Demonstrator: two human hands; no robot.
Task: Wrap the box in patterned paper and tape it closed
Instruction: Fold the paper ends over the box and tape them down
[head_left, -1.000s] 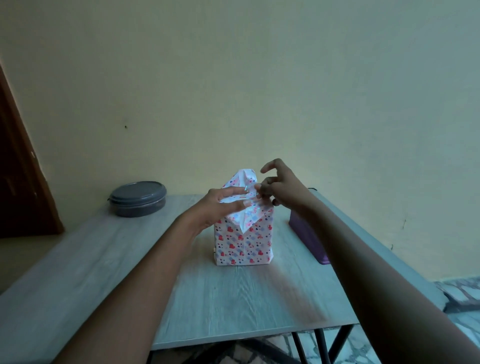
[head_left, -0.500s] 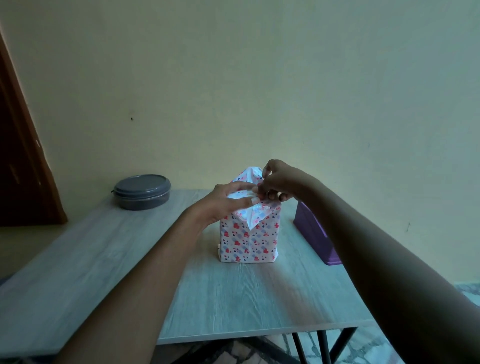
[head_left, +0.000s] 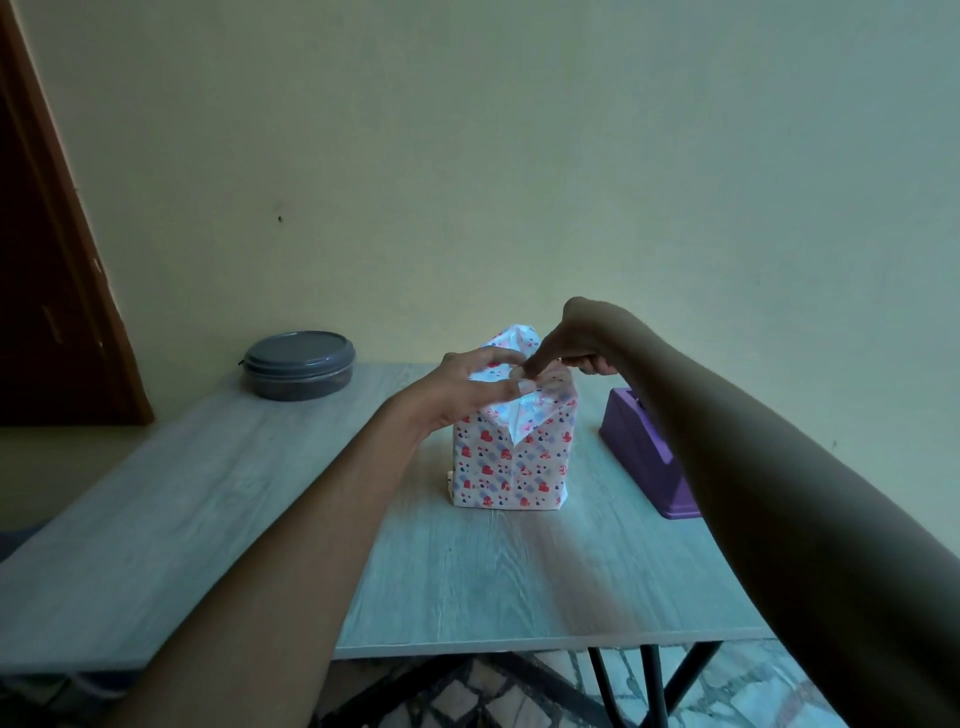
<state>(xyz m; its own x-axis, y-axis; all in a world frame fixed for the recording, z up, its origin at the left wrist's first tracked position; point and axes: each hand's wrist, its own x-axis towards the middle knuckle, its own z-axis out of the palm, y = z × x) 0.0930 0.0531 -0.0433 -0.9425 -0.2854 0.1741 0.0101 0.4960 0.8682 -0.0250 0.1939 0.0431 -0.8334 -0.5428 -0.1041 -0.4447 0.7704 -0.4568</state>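
Head camera view: I see a box wrapped in heart-patterned paper (head_left: 511, 457) standing upright at the centre of a grey wood-grain table (head_left: 208, 519). The person's left hand (head_left: 467, 387) lies across the top of the box from 9 o'clock, fingers extended and pressing the folded paper flat. Their right hand (head_left: 576, 338) comes from 3 o'clock, index finger pointing down and pressing the top fold, the other fingers curled under, holding nothing I can make out. One loose paper flap (head_left: 514, 338) stands up behind the hands. At 3 o'clock sits a purple tape dispenser (head_left: 644, 462); at 10 o'clock, a lidded grey round container (head_left: 298, 364).
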